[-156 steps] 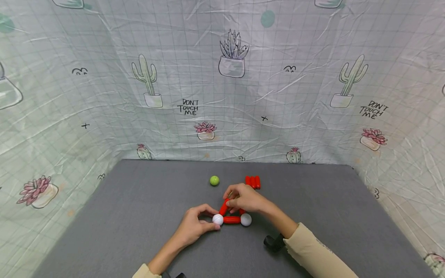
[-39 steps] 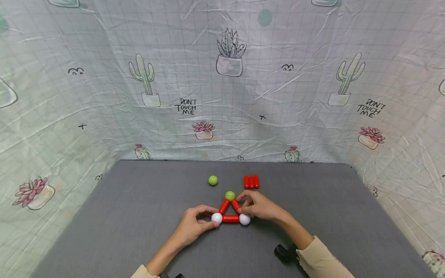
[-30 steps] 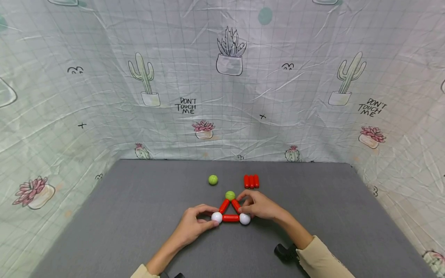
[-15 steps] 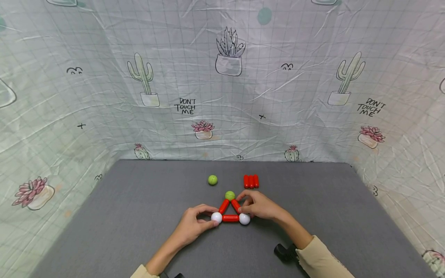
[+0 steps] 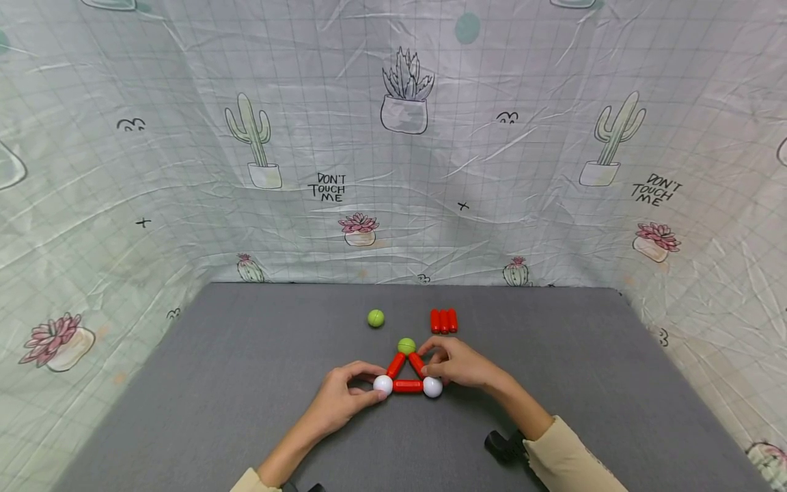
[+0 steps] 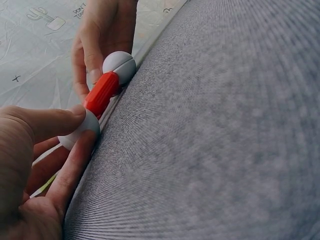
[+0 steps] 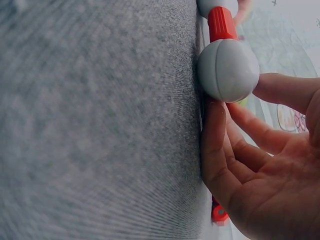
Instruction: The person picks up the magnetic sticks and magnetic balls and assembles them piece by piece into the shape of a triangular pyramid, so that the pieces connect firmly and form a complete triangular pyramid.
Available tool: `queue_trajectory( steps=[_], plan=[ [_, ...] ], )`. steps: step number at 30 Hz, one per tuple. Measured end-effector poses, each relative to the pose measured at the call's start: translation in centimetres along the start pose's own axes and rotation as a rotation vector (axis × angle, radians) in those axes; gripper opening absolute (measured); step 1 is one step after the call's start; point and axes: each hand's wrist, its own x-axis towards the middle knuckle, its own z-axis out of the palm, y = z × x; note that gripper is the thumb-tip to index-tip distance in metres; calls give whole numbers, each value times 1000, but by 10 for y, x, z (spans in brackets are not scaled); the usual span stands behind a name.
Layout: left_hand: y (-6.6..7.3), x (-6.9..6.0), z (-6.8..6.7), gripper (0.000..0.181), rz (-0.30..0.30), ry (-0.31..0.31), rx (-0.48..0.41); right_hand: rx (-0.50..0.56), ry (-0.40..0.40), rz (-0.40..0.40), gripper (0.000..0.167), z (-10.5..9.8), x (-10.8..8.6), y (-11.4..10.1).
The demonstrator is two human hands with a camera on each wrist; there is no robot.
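Note:
On the grey tabletop, three red toy building rods and three balls form a triangle. Its near corners are a left white ball (image 5: 383, 385) and a right white ball (image 5: 433, 387); a green ball (image 5: 406, 346) makes the far corner. My left hand (image 5: 342, 396) pinches the left white ball between thumb and fingers. My right hand (image 5: 458, 364) holds the right red rod (image 5: 417, 363), close beside the right white ball, which also shows large in the right wrist view. The left red rod (image 5: 396, 365) and near red rod (image 5: 408, 386) lie untouched.
Behind the triangle, a loose green ball (image 5: 376, 318) lies on the left and several-coloured nothing else touches it; three red rods (image 5: 444, 320) lie side by side on the right. A cactus-print cloth (image 5: 406, 205) hangs along the back and sides of the tabletop (image 5: 277, 328).
Since the oldest frame, my right hand has moved from the left rod to the right rod, uncovering the far green ball. During the last second, both hands and the triangle look still.

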Motion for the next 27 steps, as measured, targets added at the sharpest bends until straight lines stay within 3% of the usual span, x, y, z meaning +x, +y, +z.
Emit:
queue_trajectory(
  steps=[19, 27],
  plan=[
    [2, 0, -1, 35, 6, 5, -11, 15, 5, 34, 33, -7, -2, -3],
    [2, -1, 0, 36, -4, 6, -20, 13, 25, 32, 37, -22, -7, -6]
  ],
)
